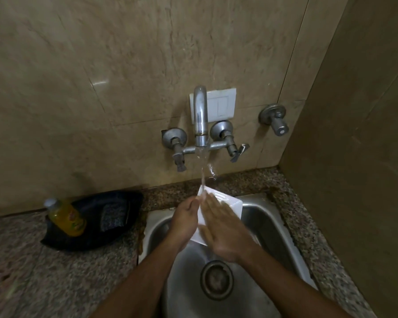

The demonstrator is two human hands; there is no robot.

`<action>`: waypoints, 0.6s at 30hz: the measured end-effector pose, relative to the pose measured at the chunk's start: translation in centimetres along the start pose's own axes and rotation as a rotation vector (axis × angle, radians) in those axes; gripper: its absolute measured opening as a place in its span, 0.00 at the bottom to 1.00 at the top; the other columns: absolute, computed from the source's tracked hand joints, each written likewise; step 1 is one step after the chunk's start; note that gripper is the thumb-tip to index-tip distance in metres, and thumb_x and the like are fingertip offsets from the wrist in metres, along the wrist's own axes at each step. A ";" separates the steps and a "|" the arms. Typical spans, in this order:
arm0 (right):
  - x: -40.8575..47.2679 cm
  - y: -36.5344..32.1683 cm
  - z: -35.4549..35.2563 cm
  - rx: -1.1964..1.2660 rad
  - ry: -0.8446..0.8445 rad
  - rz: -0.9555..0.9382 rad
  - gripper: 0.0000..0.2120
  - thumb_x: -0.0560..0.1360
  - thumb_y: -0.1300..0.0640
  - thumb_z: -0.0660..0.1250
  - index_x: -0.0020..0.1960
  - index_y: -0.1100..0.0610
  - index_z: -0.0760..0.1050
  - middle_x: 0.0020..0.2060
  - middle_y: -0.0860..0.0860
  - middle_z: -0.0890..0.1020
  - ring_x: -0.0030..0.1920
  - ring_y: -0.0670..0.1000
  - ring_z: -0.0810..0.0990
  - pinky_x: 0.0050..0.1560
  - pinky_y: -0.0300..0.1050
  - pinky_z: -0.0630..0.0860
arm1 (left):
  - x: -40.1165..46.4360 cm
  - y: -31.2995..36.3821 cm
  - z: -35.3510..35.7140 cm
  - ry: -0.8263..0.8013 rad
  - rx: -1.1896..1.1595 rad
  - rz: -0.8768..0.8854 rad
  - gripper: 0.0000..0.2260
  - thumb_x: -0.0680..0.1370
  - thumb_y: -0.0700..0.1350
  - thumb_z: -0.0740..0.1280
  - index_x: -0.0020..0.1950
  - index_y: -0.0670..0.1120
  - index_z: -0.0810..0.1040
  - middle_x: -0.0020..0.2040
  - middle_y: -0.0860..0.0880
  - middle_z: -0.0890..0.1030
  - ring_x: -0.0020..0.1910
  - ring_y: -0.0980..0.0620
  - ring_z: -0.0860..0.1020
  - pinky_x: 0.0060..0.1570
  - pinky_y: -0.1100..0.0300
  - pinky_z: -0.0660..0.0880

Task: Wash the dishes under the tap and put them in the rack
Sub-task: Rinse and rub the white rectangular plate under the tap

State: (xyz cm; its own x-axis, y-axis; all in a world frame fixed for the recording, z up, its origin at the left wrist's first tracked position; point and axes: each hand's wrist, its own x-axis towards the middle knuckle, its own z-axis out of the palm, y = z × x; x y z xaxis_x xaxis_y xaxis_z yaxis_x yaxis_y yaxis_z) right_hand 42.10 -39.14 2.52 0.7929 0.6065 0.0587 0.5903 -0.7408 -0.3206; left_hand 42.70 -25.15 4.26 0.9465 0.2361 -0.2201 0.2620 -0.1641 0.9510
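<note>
White square dish sat tilted over the steel sink, just right of frame centre, under water running from the tap. The left hand gripped its left edge, while the right hand lay across its face with fingers straight. A yellow bottle stood on a dark tray at lower left.

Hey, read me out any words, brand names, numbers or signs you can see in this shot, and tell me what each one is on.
No text can be read.
Yellow bottle: label print too blurred to read.
Black pouch: grey printed patch, too blurred to read.
White wall plate, tap and white dish: no markings visible.
</note>
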 end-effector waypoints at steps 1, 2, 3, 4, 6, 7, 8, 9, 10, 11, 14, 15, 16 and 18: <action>-0.1 -0.2 0.2 0.043 -0.026 0.005 0.33 0.81 0.43 0.46 0.80 0.57 0.40 0.79 0.50 0.39 0.79 0.47 0.37 0.78 0.48 0.42 | 0.1 -0.3 0.0 0.005 0.002 -0.002 0.13 0.83 0.42 0.58 0.46 0.50 0.81 0.44 0.53 0.83 0.46 0.55 0.80 0.46 0.66 0.74; -0.2 -0.2 0.3 0.064 -0.065 -0.007 0.33 0.82 0.44 0.47 0.81 0.57 0.40 0.79 0.50 0.40 0.79 0.48 0.38 0.78 0.48 0.42 | 0.1 -0.6 0.0 0.013 -0.008 -0.013 0.13 0.83 0.41 0.58 0.46 0.48 0.81 0.44 0.52 0.83 0.46 0.53 0.80 0.47 0.66 0.74; -0.2 0.1 0.2 0.052 -0.068 -0.030 0.32 0.82 0.45 0.47 0.81 0.56 0.42 0.79 0.50 0.42 0.79 0.48 0.40 0.78 0.49 0.43 | -0.1 -0.8 0.0 0.029 -0.020 -0.022 0.13 0.83 0.41 0.58 0.45 0.48 0.80 0.44 0.52 0.83 0.47 0.53 0.80 0.47 0.66 0.73; -0.1 0.4 0.1 0.014 -0.052 -0.040 0.32 0.82 0.44 0.46 0.81 0.55 0.43 0.79 0.49 0.43 0.79 0.48 0.41 0.78 0.51 0.44 | -0.3 -0.8 0.1 0.043 -0.025 -0.025 0.13 0.83 0.41 0.58 0.44 0.49 0.80 0.44 0.53 0.83 0.46 0.53 0.79 0.46 0.67 0.73; 0.2 0.5 -0.2 -0.013 -0.032 -0.004 0.33 0.80 0.42 0.44 0.81 0.56 0.42 0.79 0.50 0.42 0.79 0.48 0.40 0.78 0.51 0.44 | -0.5 -0.7 0.2 0.042 -0.039 -0.023 0.14 0.83 0.40 0.58 0.44 0.50 0.81 0.43 0.53 0.83 0.45 0.56 0.80 0.44 0.69 0.74; 0.3 0.4 -0.2 0.016 -0.044 0.000 0.35 0.79 0.42 0.43 0.81 0.56 0.41 0.79 0.50 0.40 0.79 0.48 0.38 0.78 0.50 0.42 | -0.5 -0.7 0.2 0.035 -0.040 -0.028 0.13 0.83 0.41 0.59 0.46 0.49 0.82 0.43 0.53 0.84 0.45 0.57 0.80 0.44 0.68 0.74; 0.3 0.2 -0.2 0.048 -0.070 -0.014 0.35 0.79 0.42 0.44 0.80 0.57 0.40 0.79 0.51 0.40 0.79 0.48 0.37 0.78 0.49 0.41 | -0.5 -0.8 0.3 0.030 -0.036 -0.031 0.13 0.83 0.41 0.59 0.48 0.49 0.82 0.44 0.53 0.85 0.45 0.57 0.81 0.45 0.66 0.74; 0.3 0.2 -0.4 0.044 -0.082 -0.035 0.35 0.79 0.43 0.45 0.80 0.57 0.40 0.79 0.51 0.40 0.79 0.47 0.38 0.78 0.49 0.40 | -0.5 -0.8 0.3 0.030 -0.038 -0.029 0.13 0.83 0.42 0.59 0.49 0.50 0.82 0.45 0.53 0.85 0.46 0.56 0.81 0.47 0.64 0.74; 0.4 0.2 -0.5 0.012 -0.071 -0.052 0.34 0.80 0.43 0.45 0.81 0.56 0.41 0.80 0.50 0.42 0.79 0.47 0.39 0.78 0.50 0.40 | -0.5 -0.7 0.2 0.032 -0.037 -0.022 0.13 0.83 0.42 0.59 0.48 0.50 0.82 0.46 0.52 0.85 0.47 0.55 0.81 0.49 0.61 0.75; 0.5 0.2 -0.7 -0.026 -0.056 -0.050 0.34 0.79 0.43 0.44 0.81 0.56 0.42 0.80 0.50 0.43 0.79 0.46 0.40 0.78 0.51 0.40 | -0.4 -0.7 0.1 0.034 -0.038 -0.015 0.13 0.83 0.41 0.58 0.48 0.51 0.82 0.46 0.52 0.85 0.48 0.53 0.81 0.50 0.59 0.75; 0.4 -0.2 -0.9 0.033 -0.072 -0.022 0.36 0.78 0.43 0.43 0.80 0.58 0.41 0.80 0.52 0.42 0.79 0.48 0.39 0.78 0.51 0.41 | 0.1 -0.4 -0.2 0.029 -0.033 -0.021 0.13 0.82 0.41 0.59 0.46 0.49 0.82 0.45 0.52 0.84 0.46 0.55 0.81 0.47 0.66 0.75; 0.3 -0.1 -0.8 0.042 -0.092 -0.045 0.35 0.78 0.43 0.44 0.80 0.58 0.41 0.80 0.52 0.42 0.79 0.48 0.40 0.78 0.52 0.42 | 0.0 -0.4 -0.3 0.033 -0.050 -0.024 0.13 0.82 0.40 0.59 0.46 0.48 0.82 0.45 0.51 0.84 0.45 0.55 0.81 0.45 0.67 0.74; 0.5 0.2 -0.8 0.013 -0.094 -0.069 0.34 0.79 0.44 0.44 0.81 0.57 0.42 0.80 0.51 0.44 0.79 0.48 0.42 0.78 0.53 0.42 | -0.2 -0.4 -0.3 0.038 -0.063 -0.031 0.13 0.83 0.40 0.59 0.46 0.48 0.81 0.45 0.50 0.84 0.45 0.54 0.80 0.46 0.66 0.74; 1.2 0.7 -1.0 -0.067 -0.067 -0.034 0.33 0.80 0.43 0.43 0.81 0.55 0.42 0.80 0.50 0.44 0.80 0.49 0.43 0.78 0.56 0.44 | -0.6 -0.4 -0.1 0.018 -0.077 -0.051 0.12 0.83 0.41 0.58 0.49 0.47 0.81 0.48 0.47 0.84 0.47 0.51 0.80 0.50 0.60 0.74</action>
State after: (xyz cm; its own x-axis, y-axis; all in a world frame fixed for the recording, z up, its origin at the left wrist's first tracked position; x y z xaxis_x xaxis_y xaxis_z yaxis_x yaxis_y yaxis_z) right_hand 43.58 -39.24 3.35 0.7618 0.6478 0.0044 0.6271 -0.7358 -0.2557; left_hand 42.01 -25.16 4.00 0.9286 0.2593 -0.2655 0.2939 -0.0771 0.9527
